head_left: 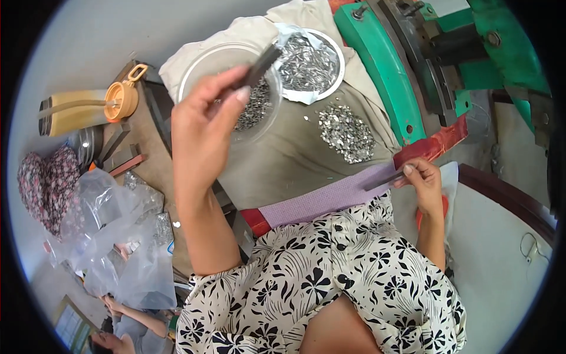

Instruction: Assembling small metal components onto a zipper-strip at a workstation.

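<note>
- My left hand (203,127), at 10 o'clock, is closed thumb-to-fingers on a dark bar (263,65), over the clear bowl (219,60)
- My right hand (423,179), at 3 o'clock, pinches a thin grey strip (382,182) pointing to 8 o'clock over purple cloth (321,197)
- White-rimmed bowl (340,62) of metal pieces (305,66) at 12 o'clock, loose metal pile (346,134) at 2 o'clock

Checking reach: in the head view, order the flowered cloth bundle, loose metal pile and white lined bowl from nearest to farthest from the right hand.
1. Loose metal pile, upper left of the right hand.
2. White lined bowl, beyond the pile.
3. Flowered cloth bundle, at far left.
</note>
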The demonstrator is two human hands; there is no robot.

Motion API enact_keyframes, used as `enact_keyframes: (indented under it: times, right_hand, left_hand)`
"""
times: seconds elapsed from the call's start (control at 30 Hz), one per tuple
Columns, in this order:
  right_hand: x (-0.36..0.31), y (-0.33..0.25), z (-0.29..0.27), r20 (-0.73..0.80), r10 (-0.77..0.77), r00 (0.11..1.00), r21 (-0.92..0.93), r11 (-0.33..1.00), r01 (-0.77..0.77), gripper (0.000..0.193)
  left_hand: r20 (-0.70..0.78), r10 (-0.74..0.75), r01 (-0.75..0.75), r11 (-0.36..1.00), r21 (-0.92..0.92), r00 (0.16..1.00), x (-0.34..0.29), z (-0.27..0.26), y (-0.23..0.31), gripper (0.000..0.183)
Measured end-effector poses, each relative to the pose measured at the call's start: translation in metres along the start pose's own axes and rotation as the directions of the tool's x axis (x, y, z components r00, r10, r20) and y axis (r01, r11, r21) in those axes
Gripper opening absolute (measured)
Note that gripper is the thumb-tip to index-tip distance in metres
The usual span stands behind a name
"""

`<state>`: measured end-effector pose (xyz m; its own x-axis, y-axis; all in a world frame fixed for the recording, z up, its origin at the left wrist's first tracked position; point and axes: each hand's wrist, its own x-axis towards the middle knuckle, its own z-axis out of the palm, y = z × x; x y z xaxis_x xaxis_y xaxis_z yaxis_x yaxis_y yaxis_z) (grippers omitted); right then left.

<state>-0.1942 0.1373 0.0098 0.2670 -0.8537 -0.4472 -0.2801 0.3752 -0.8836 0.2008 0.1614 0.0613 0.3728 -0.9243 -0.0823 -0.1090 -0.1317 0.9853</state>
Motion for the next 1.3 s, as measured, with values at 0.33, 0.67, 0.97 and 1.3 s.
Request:
enact_keyframes:
  times: [0.33, 0.67, 0.97, 1.3]
  right_hand:
    - [0.011, 0.031, 0.003, -0.332, -0.030, 0.943, -0.060, 0.998, 0.011, 0.033]
    - [-0.002, -0.014, 0.052, 0.258, -0.721, 0.643, -0.675, 0.342, 0.654, 0.023]
    - [0.025, -0.020, 0.101, 0.529, -0.616, 0.584, -0.530, 0.298, 0.794, 0.018]
    - [0.022, -0.036, 0.102, 0.534, -0.401, 0.744, -0.622, 0.410, 0.667, 0.015]
  left_hand:
    - [0.613, -0.254, 0.211, 0.967, 0.144, 0.748, -0.092, 0.086, -0.039, 0.024]
    - [0.546, -0.185, -0.108, 0.881, 0.461, 0.817, -0.124, 0.078, -0.042, 0.031]
    - [0.217, 0.031, -0.163, 0.764, 0.624, 0.976, -0.143, 0.058, -0.051, 0.019]
    - [0.014, 0.000, -0.009, 0.735, 0.678, 1.000, -0.136, 0.061, -0.060, 0.018]
